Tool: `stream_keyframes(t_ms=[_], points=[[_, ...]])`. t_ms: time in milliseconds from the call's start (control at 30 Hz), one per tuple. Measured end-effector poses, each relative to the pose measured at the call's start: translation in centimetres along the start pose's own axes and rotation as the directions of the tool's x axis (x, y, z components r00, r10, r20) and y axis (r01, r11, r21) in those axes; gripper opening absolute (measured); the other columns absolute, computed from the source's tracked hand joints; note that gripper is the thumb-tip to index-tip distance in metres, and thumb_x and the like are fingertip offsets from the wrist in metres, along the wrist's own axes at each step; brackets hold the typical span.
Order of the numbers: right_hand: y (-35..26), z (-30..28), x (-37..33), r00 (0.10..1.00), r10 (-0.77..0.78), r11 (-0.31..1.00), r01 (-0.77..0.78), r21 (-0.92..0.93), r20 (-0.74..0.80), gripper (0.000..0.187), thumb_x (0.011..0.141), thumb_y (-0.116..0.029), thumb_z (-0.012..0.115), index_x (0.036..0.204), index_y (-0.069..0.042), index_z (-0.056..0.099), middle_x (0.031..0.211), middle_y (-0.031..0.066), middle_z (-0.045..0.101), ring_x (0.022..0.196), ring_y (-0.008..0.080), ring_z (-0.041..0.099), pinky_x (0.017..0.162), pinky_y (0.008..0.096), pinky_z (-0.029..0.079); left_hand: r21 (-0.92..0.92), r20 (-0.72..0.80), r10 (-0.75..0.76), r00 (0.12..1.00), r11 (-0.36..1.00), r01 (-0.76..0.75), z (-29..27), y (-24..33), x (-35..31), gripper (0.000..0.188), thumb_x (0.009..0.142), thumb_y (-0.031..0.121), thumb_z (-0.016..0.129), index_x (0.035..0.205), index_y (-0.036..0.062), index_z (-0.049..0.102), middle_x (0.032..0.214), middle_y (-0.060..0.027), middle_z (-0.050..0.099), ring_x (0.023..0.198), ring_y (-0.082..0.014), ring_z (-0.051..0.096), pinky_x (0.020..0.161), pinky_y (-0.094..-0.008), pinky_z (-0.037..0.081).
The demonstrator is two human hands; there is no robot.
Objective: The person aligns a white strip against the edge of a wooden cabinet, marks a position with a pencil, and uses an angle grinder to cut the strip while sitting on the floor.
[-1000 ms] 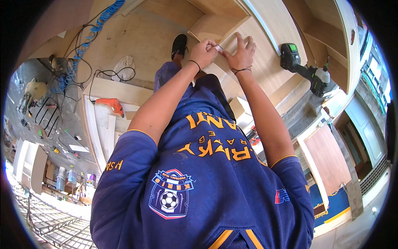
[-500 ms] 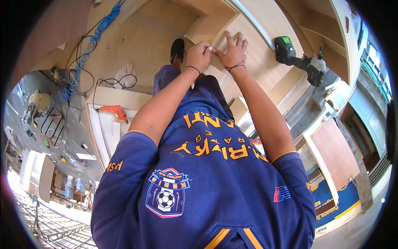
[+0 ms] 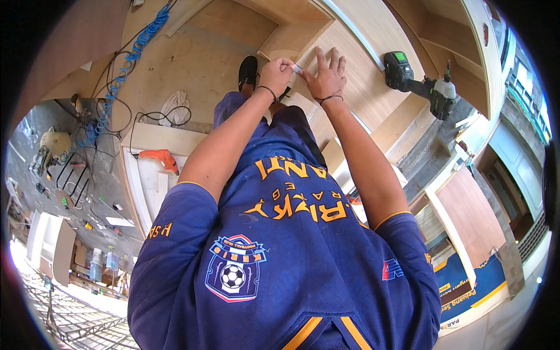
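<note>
My left hand (image 3: pixel 276 74) is closed in a pinch at the near corner of a light wood-grain panel (image 3: pixel 356 76). Between its fingertips and my right thumb shows a small pale piece (image 3: pixel 298 69), too small to name. My right hand (image 3: pixel 328 77) lies on the panel with its fingers spread, its thumb reaching toward that piece. To the right of it, a black and green cordless driver (image 3: pixel 417 84) rests on its side along the panel's edge. A wooden box frame (image 3: pixel 297 38) stands just beyond both hands.
An orange drill (image 3: pixel 158 158) lies on a pale board at left, near a white cloth (image 3: pixel 175 107) and black cords. A coiled blue air hose (image 3: pixel 125 64) runs down the left. My shod foot (image 3: pixel 248 71) is beside my left hand. Open cabinet compartments (image 3: pixel 452 41) stand at far right.
Both hands have shifted slightly, and more of the small pale piece shows between my left fingertips and right thumb. The right fingers stay spread on the panel.
</note>
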State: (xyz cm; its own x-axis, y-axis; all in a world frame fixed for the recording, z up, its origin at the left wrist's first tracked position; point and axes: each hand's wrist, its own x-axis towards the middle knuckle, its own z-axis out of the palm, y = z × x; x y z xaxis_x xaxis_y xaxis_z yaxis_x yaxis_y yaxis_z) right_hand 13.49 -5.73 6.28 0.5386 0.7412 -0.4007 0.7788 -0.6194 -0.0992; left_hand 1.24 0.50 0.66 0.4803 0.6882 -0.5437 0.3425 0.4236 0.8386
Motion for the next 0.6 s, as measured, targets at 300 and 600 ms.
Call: stream_keyframes(t_ms=[300, 600], points=[[-0.3, 0.0, 0.4, 0.997, 0.013, 0.998, -0.009, -0.060, 0.071, 0.080, 0.074, -0.056, 0.062, 0.140, -0.026, 0.027, 0.148, 0.0204, 0.011, 0.134, 0.0475, 0.009, 0.093, 0.0658, 0.030, 0.107, -0.060, 0.048, 0.997, 0.993, -0.041, 0.1, 0.3, -0.5, 0.024, 0.081, 0.023, 0.062, 0.093, 0.0018, 0.061, 0.069, -0.0075, 0.060, 0.063, -0.0158, 0.056, 0.064, -0.0293, 0.046], [-0.9, -1.7, 1.5, 0.983, -0.006, 0.999, 0.016, -0.051, 0.184, 0.082, 0.075, -0.056, 0.062, 0.141, -0.026, 0.024, 0.147, 0.0236, 0.005, 0.131, 0.0534, 0.006, 0.088, 0.0699, 0.032, 0.278, -0.088, 0.055, 0.995, 0.960, -0.029, 1.0, -0.8, -0.8, 0.026, 0.083, 0.025, 0.056, 0.093, 0.0012, 0.061, 0.088, -0.0194, 0.063, 0.084, -0.0346, 0.061, 0.074, -0.0417, 0.047]])
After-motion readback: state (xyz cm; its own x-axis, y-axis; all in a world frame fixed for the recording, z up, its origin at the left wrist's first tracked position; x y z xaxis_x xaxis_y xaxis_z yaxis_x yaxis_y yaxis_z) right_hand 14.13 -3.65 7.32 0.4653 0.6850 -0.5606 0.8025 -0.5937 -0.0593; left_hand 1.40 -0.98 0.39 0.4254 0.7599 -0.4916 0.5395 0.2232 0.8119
